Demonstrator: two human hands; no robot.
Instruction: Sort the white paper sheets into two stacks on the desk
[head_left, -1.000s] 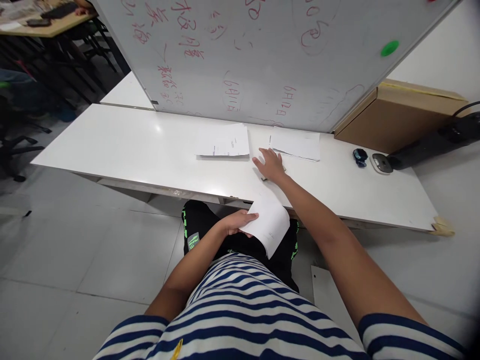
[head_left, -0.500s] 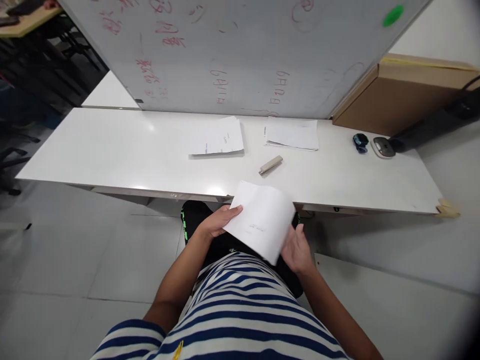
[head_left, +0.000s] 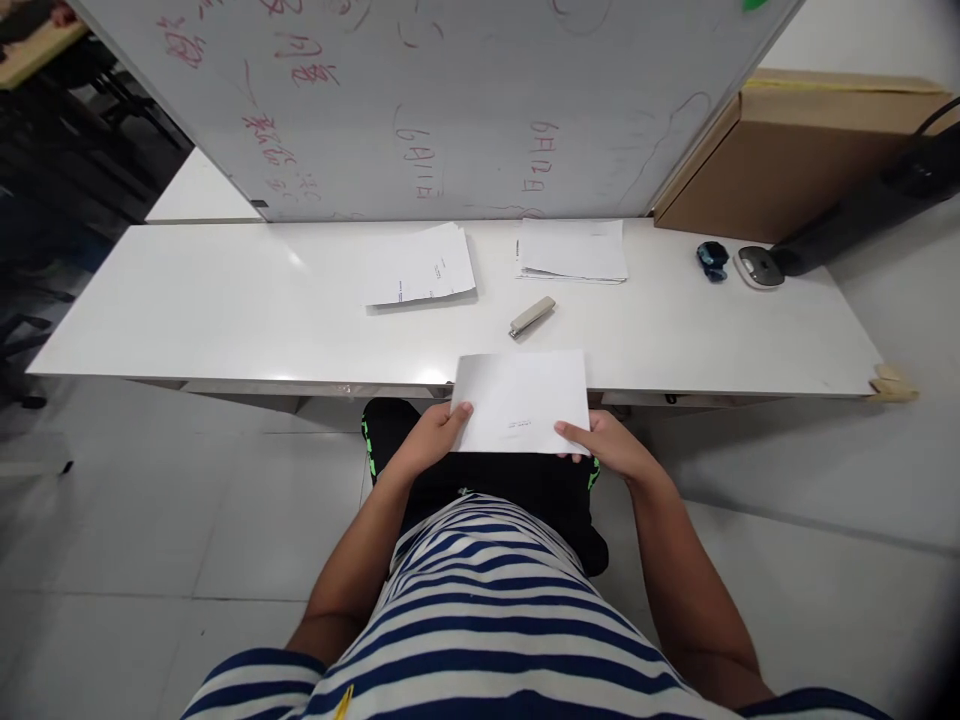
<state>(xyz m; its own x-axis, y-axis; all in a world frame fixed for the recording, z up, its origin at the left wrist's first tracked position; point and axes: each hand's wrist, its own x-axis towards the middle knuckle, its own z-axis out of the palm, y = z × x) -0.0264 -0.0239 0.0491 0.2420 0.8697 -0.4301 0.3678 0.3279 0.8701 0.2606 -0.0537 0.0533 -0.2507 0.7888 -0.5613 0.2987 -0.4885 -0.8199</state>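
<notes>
Over my lap, at the desk's front edge, both hands hold white paper sheets [head_left: 521,395] with a little print near the lower edge. My left hand [head_left: 435,437] grips the left side, thumb on top. At the lower right corner my right hand [head_left: 611,440] is closed on the paper, its thumb above and some fingertips showing below. Just beyond lies a beige stapler [head_left: 532,316], set at a slant. Farther back are a left paper stack [head_left: 427,268] with printed lines and a right paper stack [head_left: 574,250]. How many sheets I hold cannot be made out.
A whiteboard [head_left: 480,110] with red writing stands along the back of the white desk [head_left: 187,300]. To the right are a cardboard box [head_left: 780,160], a dark blue watch-like item [head_left: 712,261], a computer mouse [head_left: 760,268] and a black cylindrical object [head_left: 862,220].
My right hand has moved from open beside the sheets to gripping their lower right corner. The paper has turned from tilted to level. The camera view has shifted slightly.
</notes>
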